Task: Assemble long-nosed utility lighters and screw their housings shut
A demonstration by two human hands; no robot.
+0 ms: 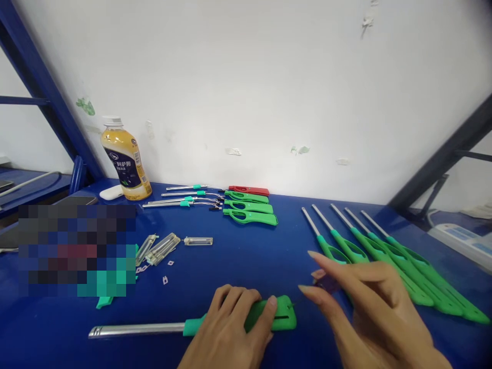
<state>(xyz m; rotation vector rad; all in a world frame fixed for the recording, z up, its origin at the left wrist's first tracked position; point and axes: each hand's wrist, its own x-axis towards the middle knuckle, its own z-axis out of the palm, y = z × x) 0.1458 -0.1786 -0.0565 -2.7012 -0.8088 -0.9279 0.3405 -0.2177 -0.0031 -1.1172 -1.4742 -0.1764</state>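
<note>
At the blue tabletop (246, 261), left hand (229, 325) around a green lighter (285, 310); right hand (378, 310) at a purple piece (327, 283), hold unclear.

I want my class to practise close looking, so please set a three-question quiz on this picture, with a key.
1. What is the left hand on? A) a bottle cap; B) a green handle; C) a clear plastic part.
2. True or false: the drink bottle lies on its side.
3. Fill in: among the coloured handles at the back, the one nearest the wall is ____.
Key: 1 B; 2 false, it stands on its base; 3 red.
</note>
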